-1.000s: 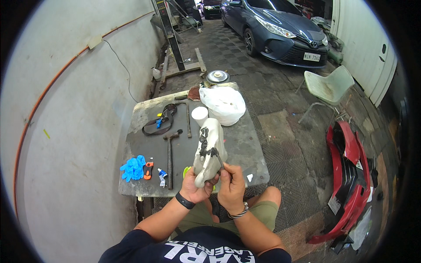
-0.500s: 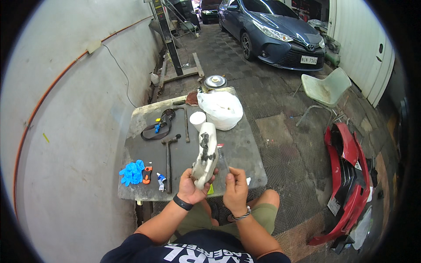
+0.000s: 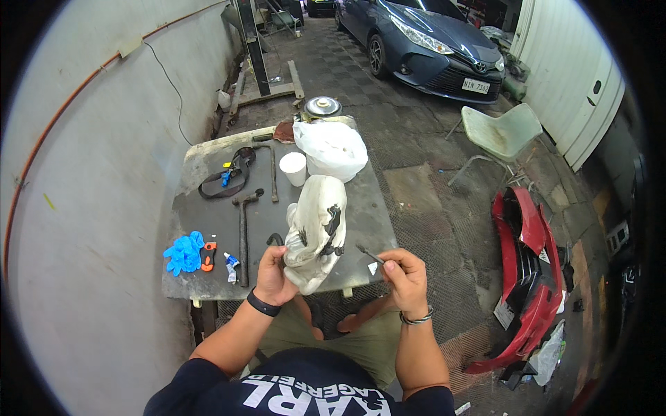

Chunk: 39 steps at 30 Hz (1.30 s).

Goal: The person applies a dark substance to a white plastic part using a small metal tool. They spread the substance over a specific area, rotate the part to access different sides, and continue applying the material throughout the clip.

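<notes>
My left hand [image 3: 275,277] is closed on the lower left side of a white, lumpy moulded piece [image 3: 316,239] with glossy black patches. It is held upright above the near edge of the table; what kind of object it is, I cannot make out. Off to its right, my right hand [image 3: 408,277] pinches a slim dark brush-like tool [image 3: 372,256], its tip pointing up and left, apart from the piece. Behind the piece stand a white cup [image 3: 293,170] and a stuffed white plastic bag [image 3: 334,151].
On the grey table [image 3: 208,218] lie two hammers, a dark strap [image 3: 225,186], blue gloves [image 3: 183,254], an orange-black cutter [image 3: 208,256] and a small tube [image 3: 231,267]. A red bumper [image 3: 531,277] and pale chair [image 3: 503,132] are right; a car [image 3: 437,48] is parked beyond.
The white piece has turned to show a broader side. My right hand has moved right with the tool, away from the piece. The whole view has shifted slightly.
</notes>
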Motion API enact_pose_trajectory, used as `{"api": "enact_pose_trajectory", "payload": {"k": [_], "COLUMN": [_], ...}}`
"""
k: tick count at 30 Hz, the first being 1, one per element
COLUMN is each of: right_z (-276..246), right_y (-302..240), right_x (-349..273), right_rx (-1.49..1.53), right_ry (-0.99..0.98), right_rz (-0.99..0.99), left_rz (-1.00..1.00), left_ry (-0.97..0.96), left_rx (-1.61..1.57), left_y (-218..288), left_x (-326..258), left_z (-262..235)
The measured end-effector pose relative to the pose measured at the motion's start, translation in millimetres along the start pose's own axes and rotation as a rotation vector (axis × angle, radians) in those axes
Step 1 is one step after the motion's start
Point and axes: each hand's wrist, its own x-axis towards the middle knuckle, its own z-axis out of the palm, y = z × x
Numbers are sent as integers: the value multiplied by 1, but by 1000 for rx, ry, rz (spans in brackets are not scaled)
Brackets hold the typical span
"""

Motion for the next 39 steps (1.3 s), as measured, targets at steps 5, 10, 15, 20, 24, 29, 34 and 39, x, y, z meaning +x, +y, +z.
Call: {"api": "enact_pose_trajectory", "payload": {"k": [5,10,15,20,24,29,34,39], "right_z": [-6,-7,-16,-21,-25,-26,-26,-27], "right_y": [-15,-34,-46,-61,-72,-87,-90,-82], "right_x": [8,18,22,26,28,32,32,31], "right_rx": [-196,-415,-515,-638,-742,-879,-940,-1008], "right_ry": [-67,-120,-152,-216,-256,-287,-294,-255], "right_rz": [-113,-213,-231,-288,-321,-357,-374,-462], "left_rz": [-40,-27,-35,-27,-27,-10,29,37], "left_ry": [-20,-7,0,15,31,33,15,54], "left_rx": [25,37,43,65,102,114,147,202], "left_y": [-3,-4,-5,-7,-6,-6,-4,0], "left_x": [0,-2,-2,1,0,2,6,7], "left_z": [4,9,11,11,8,0,-7,-13]}}
